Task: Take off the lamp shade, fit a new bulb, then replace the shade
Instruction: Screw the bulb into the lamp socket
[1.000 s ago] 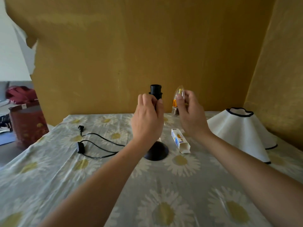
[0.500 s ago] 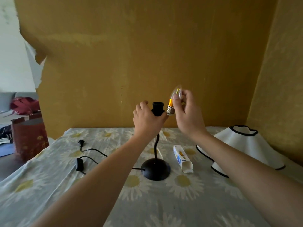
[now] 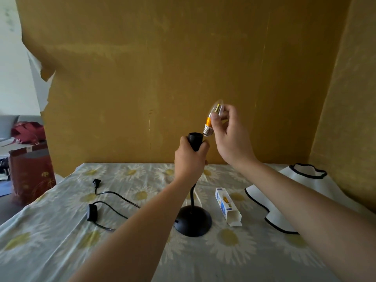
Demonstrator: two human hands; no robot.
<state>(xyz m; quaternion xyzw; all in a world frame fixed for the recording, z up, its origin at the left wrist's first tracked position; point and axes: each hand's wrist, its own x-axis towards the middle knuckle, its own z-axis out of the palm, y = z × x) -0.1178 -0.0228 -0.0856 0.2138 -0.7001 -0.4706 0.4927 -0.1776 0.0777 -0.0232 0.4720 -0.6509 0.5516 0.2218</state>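
Note:
A black lamp stands on the table on a round base (image 3: pixel 192 221) with a thin curved stem. My left hand (image 3: pixel 189 159) grips its black socket (image 3: pixel 195 138) just below the open threaded top. My right hand (image 3: pixel 230 137) pinches a clear candle-shaped bulb (image 3: pixel 212 119) with an orange collar and a metal screw cap. The bulb is tilted, and its cap hovers just right of the socket's rim, not inside it. The white lamp shade (image 3: pixel 301 192) with black trim lies on the table at the right, partly behind my right forearm.
An open white and blue bulb box (image 3: pixel 227 206) lies right of the lamp base. The lamp's black cord, inline switch (image 3: pixel 91 212) and plug (image 3: pixel 96 183) trail left over the daisy-print cloth (image 3: pixel 81 251). A mustard backdrop (image 3: pixel 183 68) stands behind; a red container (image 3: pixel 30 171) sits far left.
My right hand has tilted the bulb and carried its screw cap to the socket's rim. My left hand keeps its grip on the socket. The view has tilted up.

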